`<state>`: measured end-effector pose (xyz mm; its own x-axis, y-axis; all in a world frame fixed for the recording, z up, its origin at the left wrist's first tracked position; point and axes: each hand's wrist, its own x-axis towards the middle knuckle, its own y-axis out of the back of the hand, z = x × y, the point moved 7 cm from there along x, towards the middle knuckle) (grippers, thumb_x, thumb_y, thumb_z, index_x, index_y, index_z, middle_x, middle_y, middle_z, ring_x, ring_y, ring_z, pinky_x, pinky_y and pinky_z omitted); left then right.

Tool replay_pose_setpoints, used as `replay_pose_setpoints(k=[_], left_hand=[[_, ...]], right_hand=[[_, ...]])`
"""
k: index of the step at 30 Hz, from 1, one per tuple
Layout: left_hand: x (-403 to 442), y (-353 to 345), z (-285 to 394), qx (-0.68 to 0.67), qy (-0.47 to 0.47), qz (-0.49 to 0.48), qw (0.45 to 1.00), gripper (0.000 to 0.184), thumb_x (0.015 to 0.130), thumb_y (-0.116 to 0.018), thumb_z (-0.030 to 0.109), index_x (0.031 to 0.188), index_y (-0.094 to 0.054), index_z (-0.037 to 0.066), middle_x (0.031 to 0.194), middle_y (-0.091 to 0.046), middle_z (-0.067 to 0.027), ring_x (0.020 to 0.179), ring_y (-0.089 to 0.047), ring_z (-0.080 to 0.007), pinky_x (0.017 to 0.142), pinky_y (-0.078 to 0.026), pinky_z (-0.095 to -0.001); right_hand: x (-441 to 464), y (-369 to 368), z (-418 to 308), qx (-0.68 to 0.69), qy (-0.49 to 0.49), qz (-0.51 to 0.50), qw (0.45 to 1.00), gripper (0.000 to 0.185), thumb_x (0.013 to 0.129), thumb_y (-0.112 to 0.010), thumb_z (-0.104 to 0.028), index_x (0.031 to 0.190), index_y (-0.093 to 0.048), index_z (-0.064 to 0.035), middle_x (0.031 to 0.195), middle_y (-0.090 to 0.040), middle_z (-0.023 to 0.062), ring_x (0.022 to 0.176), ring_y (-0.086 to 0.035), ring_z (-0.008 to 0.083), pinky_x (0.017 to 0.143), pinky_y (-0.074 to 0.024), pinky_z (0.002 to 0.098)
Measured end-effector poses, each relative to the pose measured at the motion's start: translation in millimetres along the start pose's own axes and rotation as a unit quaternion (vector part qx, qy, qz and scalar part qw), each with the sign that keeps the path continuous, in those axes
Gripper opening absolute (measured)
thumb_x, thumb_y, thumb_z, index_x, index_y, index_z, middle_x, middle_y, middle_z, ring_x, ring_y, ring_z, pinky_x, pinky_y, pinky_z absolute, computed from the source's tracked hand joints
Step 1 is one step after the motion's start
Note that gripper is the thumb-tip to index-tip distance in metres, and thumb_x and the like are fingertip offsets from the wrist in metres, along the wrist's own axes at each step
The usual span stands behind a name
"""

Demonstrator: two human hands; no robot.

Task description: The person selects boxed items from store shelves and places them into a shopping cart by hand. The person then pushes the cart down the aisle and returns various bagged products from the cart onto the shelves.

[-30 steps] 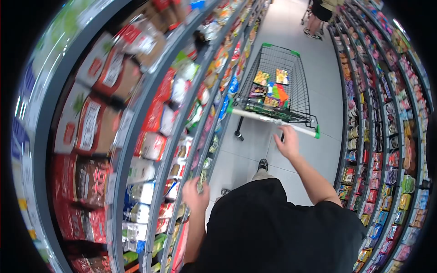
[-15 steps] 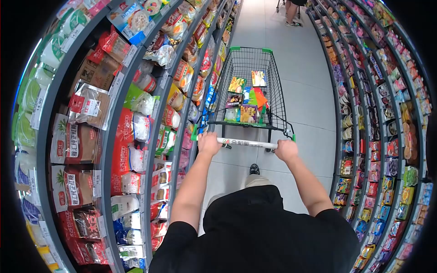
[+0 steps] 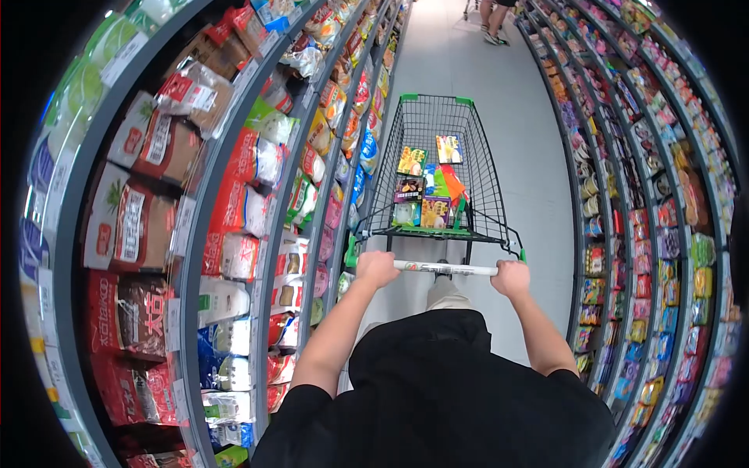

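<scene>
My left hand (image 3: pixel 378 269) is wrapped round the left end of the white handlebar (image 3: pixel 445 268) of a shopping cart. Around the right end of the same bar, my right hand (image 3: pixel 511 278) is closed too. The wire cart (image 3: pixel 488 183) is dark with green corners and stands straight ahead of me. Inside its basket lie a yellow-green box (image 3: pixel 412 161), a white and yellow box (image 3: pixel 449 149), a dark packet (image 3: pixel 409 189), a purple and yellow box (image 3: pixel 435 211) and an orange and green packet (image 3: pixel 451 181).
Tall shelves of bagged goods (image 3: pixel 148 226) run close along my left. Shelves of small colourful packets (image 3: pixel 640 265) line the right side. Ahead on the pale tiled floor (image 3: pixel 452 54), a person's legs (image 3: pixel 495 22) show at the top, beside part of another cart.
The left shelf goods have slid toward me as I and the cart moved forward along the aisle. Cart and hands sit slightly lower and further right in view. Both hands keep their grip.
</scene>
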<state>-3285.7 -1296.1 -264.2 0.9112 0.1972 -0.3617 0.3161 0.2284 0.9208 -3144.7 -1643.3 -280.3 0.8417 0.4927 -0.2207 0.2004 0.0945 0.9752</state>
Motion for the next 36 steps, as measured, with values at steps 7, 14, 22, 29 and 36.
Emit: replay_pose_setpoints(k=[7,14,22,29,36], left_hand=[[-133.9,-71.5,3.0,-0.03,0.008,0.026,0.999,0.04,0.087,-0.07,0.05,0.093,-0.08,0.012,0.09,-0.078,-0.0152,0.088,-0.076,-0.0369,0.08,-0.059,-0.0513],[-242.4,-118.0,13.9,-0.039,-0.03,-0.1,0.994,0.033,0.083,-0.07,0.038,0.096,-0.083,0.011,0.094,-0.079,-0.0167,0.094,-0.077,-0.0363,0.086,-0.06,-0.0497],[-332.3,-143.3,25.2,-0.082,0.021,-0.161,0.983,0.029,0.08,-0.068,0.028,0.102,-0.081,0.013,0.096,-0.079,-0.014,0.094,-0.077,-0.0375,0.081,-0.061,-0.0511],[-372.9,-178.4,39.8,-0.07,0.026,-0.175,0.982,0.025,0.08,-0.073,0.035,0.094,-0.076,0.015,0.088,-0.078,-0.0121,0.084,-0.077,-0.0352,0.072,-0.061,-0.0498],[-406.1,-210.5,41.0,-0.073,0.014,-0.196,0.978,0.036,0.08,-0.08,0.051,0.104,-0.076,0.025,0.087,-0.077,-0.003,0.085,-0.076,-0.0284,0.08,-0.06,-0.0442]], right_hand=[[-149.7,-40.7,-26.5,0.001,-0.017,0.001,1.0,0.019,0.076,-0.067,-0.026,0.084,-0.077,-0.0118,0.086,-0.078,0.0131,0.084,-0.075,0.033,0.082,-0.0579,0.0443],[-278.9,-88.5,-41.6,0.019,0.014,-0.057,0.998,0.018,0.075,-0.069,-0.027,0.083,-0.077,-0.0122,0.084,-0.077,0.0138,0.083,-0.076,0.0353,0.076,-0.0602,0.0462],[-349.3,-114.2,-52.5,0.019,0.05,-0.277,0.959,0.035,0.083,-0.079,-0.04,0.1,-0.079,-0.0099,0.1,-0.078,0.0172,0.102,-0.075,0.0346,0.087,-0.0598,0.0479],[-211.2,-8.6,-121.7,0.55,0.082,-0.423,0.715,0.023,0.097,-0.065,-0.023,0.103,-0.071,-0.0008,0.091,-0.077,0.0097,0.08,-0.075,0.016,0.06,-0.0542,0.0279],[71.4,-342.8,-88.3,0.544,-0.189,-0.106,0.81,0.022,0.092,-0.063,-0.022,0.085,-0.07,-0.0018,0.076,-0.07,0.0098,0.063,-0.069,0.0207,0.059,-0.0583,0.0344]])
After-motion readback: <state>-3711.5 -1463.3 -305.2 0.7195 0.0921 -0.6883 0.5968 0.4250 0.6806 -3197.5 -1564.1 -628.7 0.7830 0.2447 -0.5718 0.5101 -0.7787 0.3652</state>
